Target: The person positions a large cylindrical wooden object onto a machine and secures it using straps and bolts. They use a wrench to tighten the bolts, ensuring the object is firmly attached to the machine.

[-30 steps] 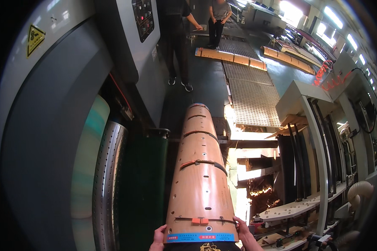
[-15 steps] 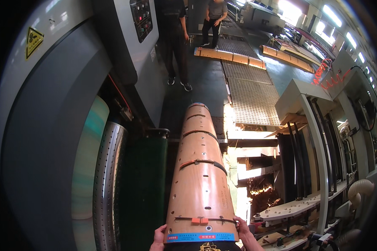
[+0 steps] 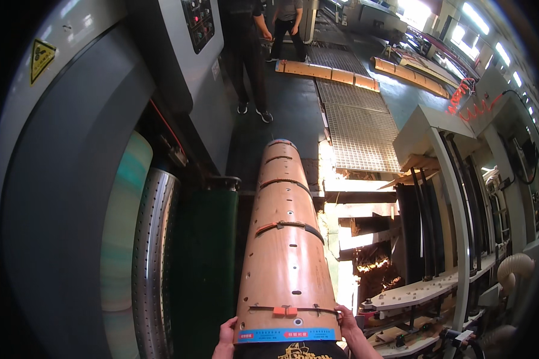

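The curved plywood die board [image 3: 286, 239] runs lengthwise straight away from both hands: left hand [image 3: 226, 338] and right hand [image 3: 348, 320] grip its near corners (equally near).

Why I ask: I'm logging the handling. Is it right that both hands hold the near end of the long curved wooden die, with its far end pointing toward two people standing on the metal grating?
Not quite. In the head view, the left hand and right hand do hold the near end of the curved wooden die, but the two people stand on the dark floor, beside the metal grating, not on it.
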A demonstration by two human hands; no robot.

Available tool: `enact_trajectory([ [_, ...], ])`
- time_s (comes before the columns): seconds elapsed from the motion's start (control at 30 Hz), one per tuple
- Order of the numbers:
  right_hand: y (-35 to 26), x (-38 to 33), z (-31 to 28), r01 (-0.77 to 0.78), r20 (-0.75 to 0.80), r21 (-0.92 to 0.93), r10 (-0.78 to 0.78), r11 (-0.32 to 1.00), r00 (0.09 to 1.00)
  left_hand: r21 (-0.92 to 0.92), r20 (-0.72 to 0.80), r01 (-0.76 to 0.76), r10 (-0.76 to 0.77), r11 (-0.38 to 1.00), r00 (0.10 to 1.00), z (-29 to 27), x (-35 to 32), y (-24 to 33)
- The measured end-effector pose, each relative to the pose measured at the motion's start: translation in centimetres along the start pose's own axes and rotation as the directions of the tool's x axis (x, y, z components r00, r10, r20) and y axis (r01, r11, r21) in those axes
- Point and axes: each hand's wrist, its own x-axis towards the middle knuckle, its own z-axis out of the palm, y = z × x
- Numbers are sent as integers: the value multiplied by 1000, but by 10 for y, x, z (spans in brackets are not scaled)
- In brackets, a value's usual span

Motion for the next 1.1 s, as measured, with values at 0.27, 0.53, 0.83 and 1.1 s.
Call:
enact_trajectory([
  [0.27, -2, -2, 4, -1, 82, 4, 1, 1000, 997, -26, 1, 3, -3, 1000, 1000, -6, 4, -2],
  [0.53, -16, -39, 66, 15, -90, -35, -18, 999, 996, -14, -15, -1, 1, 1000, 1000, 1, -1, 1],
  [0.83, -9, -17, 25, 36, -30, -98, -39, 995, 999, -1, 80, -65, 65, 998, 995, -18, 9, -4],
  [1.1, 8, 8, -11, 87, 83, -20, -85, 996, 993, 19, 169, -60, 56, 998, 984, -7, 1, 4],
])
